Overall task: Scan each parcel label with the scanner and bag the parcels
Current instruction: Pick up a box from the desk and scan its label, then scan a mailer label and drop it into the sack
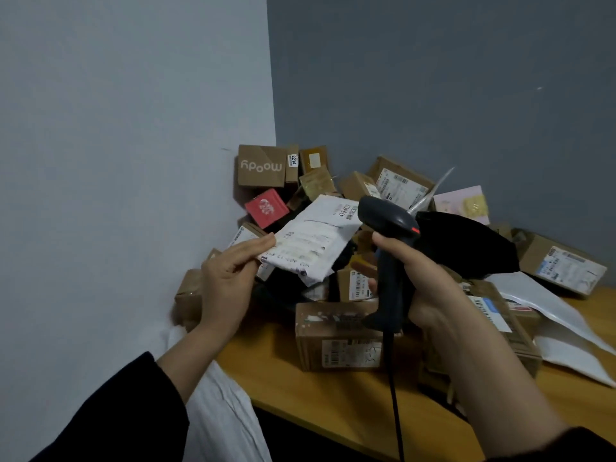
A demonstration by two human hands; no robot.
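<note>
Gripping the dark corded handheld scanner [388,225] upright, the right hand [433,281] aimed its head leftward at the white plastic mailer parcel [313,241], pinched by one corner in the left hand [226,278], long axis rising rightward.

White soft parcel [313,243] held tilted, label up, dark corded scanner [388,258] upright beside it

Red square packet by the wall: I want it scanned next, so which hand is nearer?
Left. The left hand, pinching a white labelled mailer, is below the red square packet; the right hand, gripping the dark handheld scanner, is farther right.
</note>
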